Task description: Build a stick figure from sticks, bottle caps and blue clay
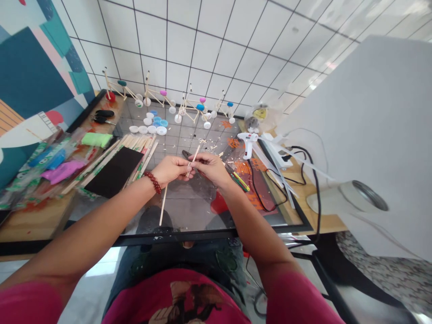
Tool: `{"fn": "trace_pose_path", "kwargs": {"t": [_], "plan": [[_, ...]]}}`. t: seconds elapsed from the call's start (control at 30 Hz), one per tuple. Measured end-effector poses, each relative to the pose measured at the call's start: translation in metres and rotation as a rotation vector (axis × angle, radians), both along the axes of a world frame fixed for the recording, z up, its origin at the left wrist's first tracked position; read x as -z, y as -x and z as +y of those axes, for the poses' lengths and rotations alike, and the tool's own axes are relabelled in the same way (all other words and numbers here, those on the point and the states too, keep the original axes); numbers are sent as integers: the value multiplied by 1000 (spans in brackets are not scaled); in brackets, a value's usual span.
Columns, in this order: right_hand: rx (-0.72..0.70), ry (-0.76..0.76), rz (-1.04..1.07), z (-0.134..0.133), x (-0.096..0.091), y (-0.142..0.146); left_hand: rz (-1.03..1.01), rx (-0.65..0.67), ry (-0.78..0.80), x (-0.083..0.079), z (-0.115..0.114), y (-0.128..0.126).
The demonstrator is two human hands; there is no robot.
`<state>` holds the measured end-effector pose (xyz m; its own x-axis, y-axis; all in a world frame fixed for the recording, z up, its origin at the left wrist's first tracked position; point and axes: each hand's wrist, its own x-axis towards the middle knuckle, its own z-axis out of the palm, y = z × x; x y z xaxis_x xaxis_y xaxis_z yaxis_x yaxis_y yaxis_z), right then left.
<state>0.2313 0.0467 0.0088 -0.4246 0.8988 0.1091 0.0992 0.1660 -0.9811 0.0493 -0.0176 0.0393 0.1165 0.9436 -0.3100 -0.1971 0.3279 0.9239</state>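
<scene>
My left hand [173, 171], with a dark red bead bracelet at its wrist, is closed in a pinch on a thin wooden stick [197, 152]. Opposite it, my right hand [209, 168] pinches the same stick, and the fingertips of both hands meet around it. The stick's upper end sticks out above the fingers. Below my left hand another wooden stick [163, 208] lies on the glass tabletop [189, 209]. Dark-handled pliers [186, 154] lie just behind my hands, partly hidden by them.
Small stick models with bottle-cap wheels [199, 108] line the back edge. Loose bottle caps [152, 129] lie in front of them. Bundled sticks [141, 143] and a black card [114, 172] are left. At right are a white glue gun [249, 143], its cord, a cutter [241, 180] and a power strip [276, 150].
</scene>
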Motion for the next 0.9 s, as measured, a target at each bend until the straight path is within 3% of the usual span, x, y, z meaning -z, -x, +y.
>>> {"fn": "trace_pose_path", "kwargs": {"t": [0.3,0.47,0.7,0.9], "plan": [[-40,-76,-64,-5,-4,-1,73,-10,28,-4,-2,-4],[-36,-131,-151,-5,-5,-2,-1,-24,29,-3,-3,-5],[23,-671,-475,-17,-14,-4,-98,-101,64,-12,-3,-1],[74,-737,-607,-29,-14,4,-88,-138,45,-12,-3,-5]]}}
